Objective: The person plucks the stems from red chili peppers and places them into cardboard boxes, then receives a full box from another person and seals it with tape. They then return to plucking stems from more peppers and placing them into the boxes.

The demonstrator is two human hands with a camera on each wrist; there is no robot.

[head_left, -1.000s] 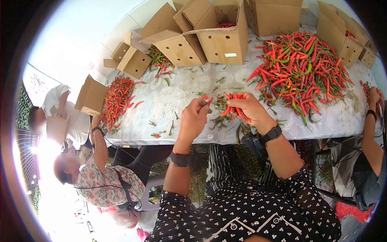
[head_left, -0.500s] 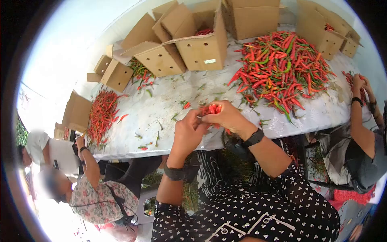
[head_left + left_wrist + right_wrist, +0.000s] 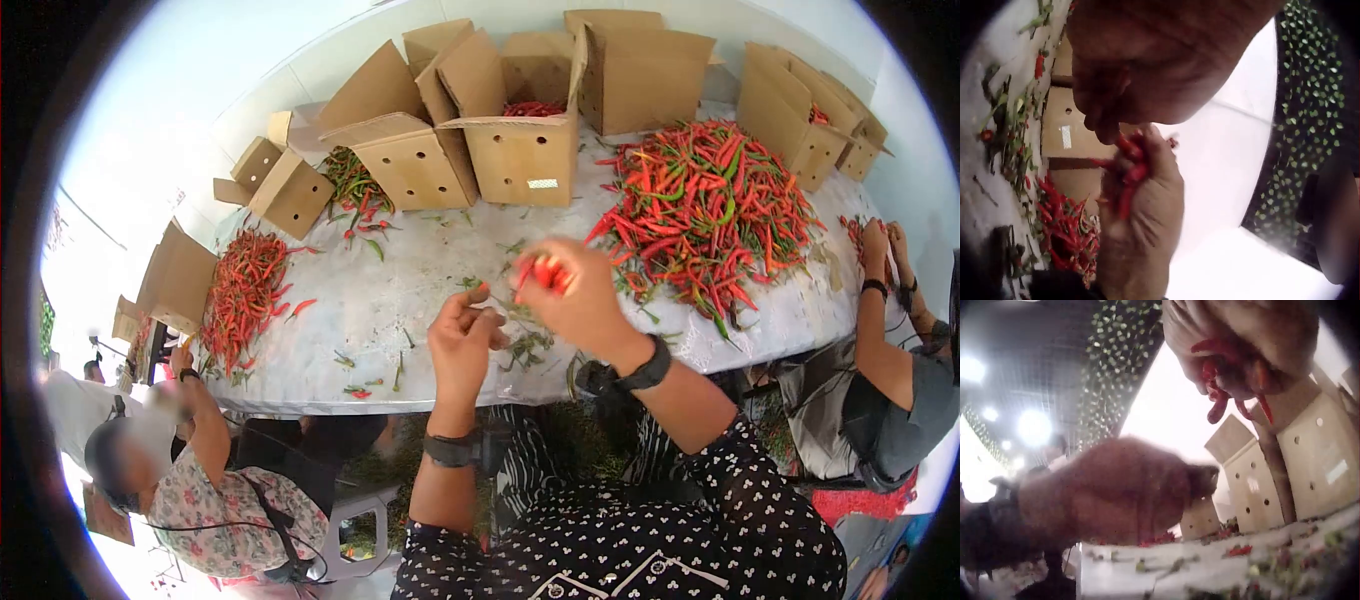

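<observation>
My right hand (image 3: 585,295) grips a bunch of red chilies (image 3: 548,272) above the table's front part. In the right wrist view, several red chilies (image 3: 1216,403) stick out from between its curled fingers. To its left, my left hand (image 3: 462,345) is raised with fingers loosely bent, and no chili shows in it. The two hands are slightly apart in the head view. Below them, green stem bits (image 3: 525,348) lie scattered on the white table cover (image 3: 440,300). A large heap of red and some green chilies (image 3: 710,210) lies to the right of my hands.
Cardboard boxes (image 3: 525,165) stand along the back, one with red chilies inside. A smaller chili pile (image 3: 245,295) lies at the left beside an open carton (image 3: 180,275). A person (image 3: 235,510) sits at the left; another person's arms (image 3: 885,340) reach in at the right.
My hands came together over the front of the table and have now moved apart. The red chili earlier at the left fingertips no longer shows there; the right hand keeps its bunch.
</observation>
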